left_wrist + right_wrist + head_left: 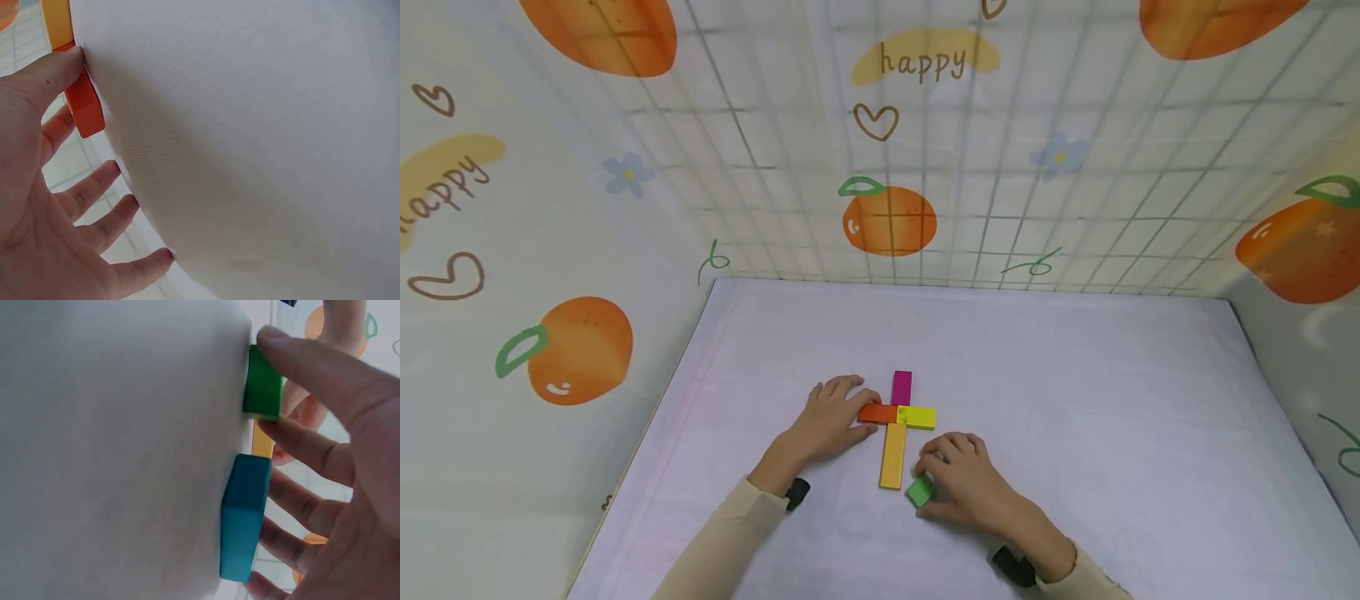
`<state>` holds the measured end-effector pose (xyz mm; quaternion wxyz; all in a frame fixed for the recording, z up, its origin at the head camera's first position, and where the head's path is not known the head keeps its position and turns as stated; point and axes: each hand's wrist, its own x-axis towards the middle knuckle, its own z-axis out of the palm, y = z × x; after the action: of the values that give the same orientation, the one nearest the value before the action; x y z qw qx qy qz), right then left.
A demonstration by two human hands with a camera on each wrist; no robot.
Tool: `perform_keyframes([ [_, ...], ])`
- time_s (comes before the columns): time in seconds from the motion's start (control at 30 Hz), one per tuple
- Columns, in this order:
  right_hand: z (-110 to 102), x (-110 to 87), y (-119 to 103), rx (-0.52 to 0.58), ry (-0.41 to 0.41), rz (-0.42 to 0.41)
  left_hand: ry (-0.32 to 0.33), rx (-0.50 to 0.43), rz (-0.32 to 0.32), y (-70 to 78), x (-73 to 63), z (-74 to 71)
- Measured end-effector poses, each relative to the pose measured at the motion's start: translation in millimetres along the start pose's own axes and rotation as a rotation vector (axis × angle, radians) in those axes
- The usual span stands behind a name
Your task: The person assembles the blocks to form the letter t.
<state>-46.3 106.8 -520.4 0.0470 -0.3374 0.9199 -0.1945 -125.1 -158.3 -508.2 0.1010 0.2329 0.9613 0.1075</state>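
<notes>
My left hand (831, 421) pinches a red-orange block (877, 413) between thumb and index finger; its other fingertips rest on the table. This block (86, 109) shows close up in the left wrist view. It forms the left arm of a cross with a magenta block (902, 387) behind, a yellow block (920, 418) to the right and an amber block (892, 457) in front. Just right of the amber one, my right hand (966, 483) pinches a green block (920, 492) between thumb and index finger. A teal block (244, 515) lies by its other fingers, hidden in the head view.
The blocks lie on a white-covered table (1112, 400). Behind it rises a sheet (955, 167) printed with oranges, with a wire grid showing through. Similar printed sheets stand at the left and right. A black band (1013, 568) is on the right wrist.
</notes>
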Motion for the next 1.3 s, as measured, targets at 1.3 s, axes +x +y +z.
perform_keyframes([
  [1.3,13.7,5.1,-18.2,-0.067,0.067,-0.007,-0.006,0.01,-0.017,-3.5,3.3,8.0],
])
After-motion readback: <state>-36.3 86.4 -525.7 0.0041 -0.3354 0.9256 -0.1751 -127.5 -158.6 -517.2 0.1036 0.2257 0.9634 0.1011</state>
